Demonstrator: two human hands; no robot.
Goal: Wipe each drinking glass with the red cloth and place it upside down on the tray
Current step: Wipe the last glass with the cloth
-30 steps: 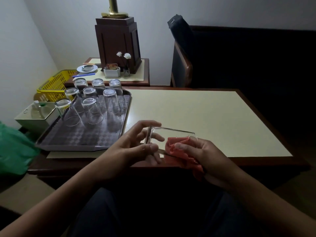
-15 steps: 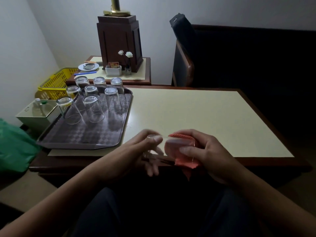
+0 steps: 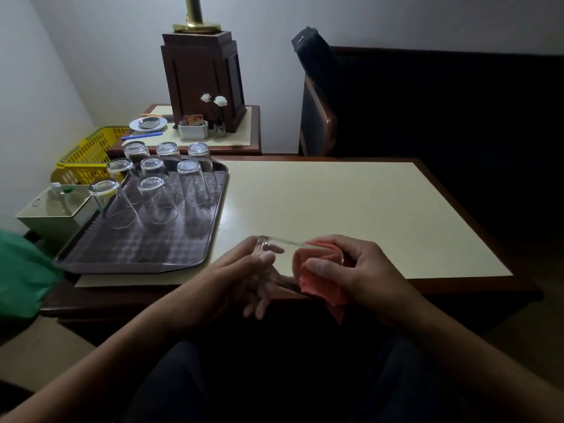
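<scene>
- Far left, a green bag (image 3: pixel 21 270) is seen at the frame edge, with a pale box (image 3: pixel 52 218) and a yellow basket (image 3: pixel 91 151) behind it.
- Next, the tray (image 3: pixel 146 254) is seen on the left end of the tabletop (image 3: pixel 351 203). Eight finished glasses (image 3: pixel 157 203) are stood upside down on its far half, in rows of three, three and two. The near half of the tray is bare.
- Behind the tray, a side table (image 3: pixel 244 141) is loaded with a dark wooden pedestal (image 3: pixel 204 80), a small dish and two white flowers.
- Now the action: the left forearm is brought in from the lower left, and the left hand (image 3: pixel 241 273) is held over the near edge of the tabletop. The base end of the drinking glass (image 3: pixel 287 254) is pinched between thumb and forefinger, while the lower fingers are stretched down loosely beneath it.
- The drinking glass is held on its side just above the tabletop edge, base to the left, mouth to the right, between both hands.
- The red cloth (image 3: pixel 323 288) is stuffed into the mouth of the glass, and a tail of it is left hanging below.
- The right hand (image 3: pixel 369 270) is curled round the rim end: fingers are wrapped over the top, and the thumb is pressed onto the cloth at the near side. The right forearm is angled in from the lower right.
- Far right, a dark chair (image 3: pixel 317 123) is tucked beyond the tabletop.
</scene>
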